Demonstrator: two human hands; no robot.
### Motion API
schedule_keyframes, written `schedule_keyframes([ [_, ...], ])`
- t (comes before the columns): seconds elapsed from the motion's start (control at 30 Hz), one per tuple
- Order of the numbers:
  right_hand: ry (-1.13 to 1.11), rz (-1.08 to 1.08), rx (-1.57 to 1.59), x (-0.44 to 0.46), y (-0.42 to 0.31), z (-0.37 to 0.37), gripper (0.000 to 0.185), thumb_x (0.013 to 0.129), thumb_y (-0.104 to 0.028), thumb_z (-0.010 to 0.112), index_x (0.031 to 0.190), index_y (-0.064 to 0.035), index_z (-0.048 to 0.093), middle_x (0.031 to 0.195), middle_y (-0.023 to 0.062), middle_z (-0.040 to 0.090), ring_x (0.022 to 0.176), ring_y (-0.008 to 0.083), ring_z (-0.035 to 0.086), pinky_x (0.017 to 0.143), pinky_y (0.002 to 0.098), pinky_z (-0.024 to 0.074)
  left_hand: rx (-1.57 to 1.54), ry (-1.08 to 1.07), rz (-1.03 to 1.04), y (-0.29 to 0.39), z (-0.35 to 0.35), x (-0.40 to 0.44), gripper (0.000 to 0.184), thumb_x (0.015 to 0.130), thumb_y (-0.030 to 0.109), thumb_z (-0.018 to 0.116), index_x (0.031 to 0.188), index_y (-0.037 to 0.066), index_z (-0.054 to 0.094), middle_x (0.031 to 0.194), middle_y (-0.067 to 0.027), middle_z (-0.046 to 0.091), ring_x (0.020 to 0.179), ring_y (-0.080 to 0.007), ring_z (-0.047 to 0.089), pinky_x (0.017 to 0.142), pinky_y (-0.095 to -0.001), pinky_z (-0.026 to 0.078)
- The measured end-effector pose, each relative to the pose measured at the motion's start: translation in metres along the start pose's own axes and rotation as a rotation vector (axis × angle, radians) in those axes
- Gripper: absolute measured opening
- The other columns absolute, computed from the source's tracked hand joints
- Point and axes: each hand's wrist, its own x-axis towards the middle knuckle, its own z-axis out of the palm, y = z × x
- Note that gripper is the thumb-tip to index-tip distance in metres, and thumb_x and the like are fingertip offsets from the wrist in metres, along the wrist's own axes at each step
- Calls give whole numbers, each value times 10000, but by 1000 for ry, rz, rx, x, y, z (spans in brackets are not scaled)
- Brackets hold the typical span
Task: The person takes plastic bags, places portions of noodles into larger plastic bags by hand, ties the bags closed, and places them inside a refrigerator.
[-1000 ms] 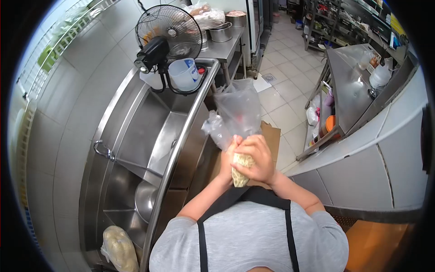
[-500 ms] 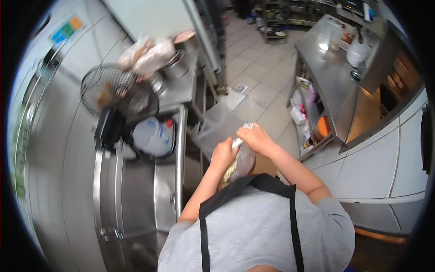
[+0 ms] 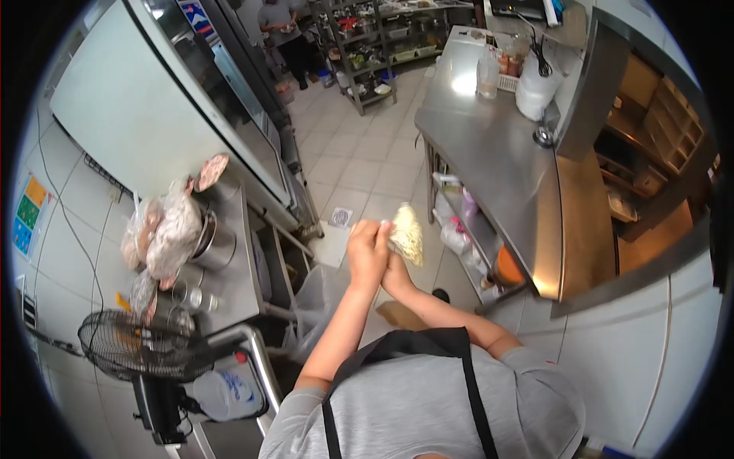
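Observation:
A pale yellow, stringy-looking bundle in clear plastic (image 3: 407,234) is held up in front of my chest, over the tiled floor. My left hand (image 3: 369,246) is closed at its left side, fingers pinched together. My right hand (image 3: 395,274) sits just below and partly behind the left one, closed against the lower left of the bundle; some of its fingers are hidden. A large clear plastic bag (image 3: 312,302) hangs lower left of my hands, beside the metal table.
A steel counter (image 3: 489,126) stands on the right, with an orange container (image 3: 507,267) on its lower shelf. At left are a fan (image 3: 141,344), a sink edge (image 3: 264,359), a metal pot (image 3: 216,243) and a white fridge (image 3: 145,115). Another person (image 3: 281,30) stands far back.
The view has swung right, away from the sink. My hands have come together again around the wrapped bundle, which now points up and right, and the large clear bag lies farther left of them.

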Motion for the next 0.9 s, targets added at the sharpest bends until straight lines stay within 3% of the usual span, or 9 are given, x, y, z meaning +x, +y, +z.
schedule_keyframes([
  [0.07,-311,195,-532,55,-22,-37,154,847,-123,495,889,-12,592,855,154,627,916,311,581,772,376,437,10,-5,-53,-44,24,18,178,842,126,598,741,-19,623,714,-73,582,693,-158,529,648,-273,409],
  [0.17,-387,-385,-784,112,-17,-81,157,839,-124,513,764,-20,604,716,120,602,729,280,568,665,351,431,-205,-116,-262,-62,44,50,142,793,122,653,732,-5,632,722,-81,575,699,-161,536,625,-282,409],
  [0.27,-536,-471,-372,177,-22,-115,229,857,-142,524,680,-20,604,622,77,552,555,192,487,556,289,375,-470,-171,-311,-69,58,71,127,765,128,685,753,9,640,730,-78,567,716,-143,544,619,-279,411],
  [0.33,-664,107,134,209,-4,-127,260,870,-163,534,670,-11,602,592,22,491,532,115,405,519,245,311,-494,-114,-238,-63,67,92,137,755,136,696,762,16,630,734,-78,562,714,-153,544,616,-285,414],
  [0.4,-652,424,91,235,-29,-119,275,878,-161,533,660,-2,587,631,-5,480,588,72,411,536,222,300,-358,-38,-143,-57,68,114,168,739,150,702,759,23,595,723,-88,546,699,-208,532,624,-315,412],
  [0.53,-966,197,127,302,-14,-90,270,857,-217,569,689,-6,568,665,-4,473,627,76,421,556,221,312,-58,6,26,-76,47,154,233,757,198,655,837,24,522,776,-115,511,777,-281,486,746,-363,363],
  [0.63,-1208,100,315,344,0,-68,184,752,-110,664,849,-7,546,836,18,476,774,105,456,658,232,371,51,-2,10,-94,33,178,234,796,195,600,910,17,500,839,-121,499,835,-282,471,805,-383,327],
  [0.73,-1031,225,446,377,-8,-39,240,689,-10,688,887,-2,552,863,29,489,836,123,480,713,246,399,-110,-111,-42,-119,32,208,232,824,192,564,953,15,489,873,-122,484,866,-274,460,839,-379,307],
  [0.9,-1027,-44,249,459,11,-4,200,674,41,664,838,-14,565,861,59,529,775,132,515,696,251,414,-185,-82,-2,-184,21,278,190,803,190,615,931,59,565,909,-87,492,922,-237,448,884,-349,277],
])
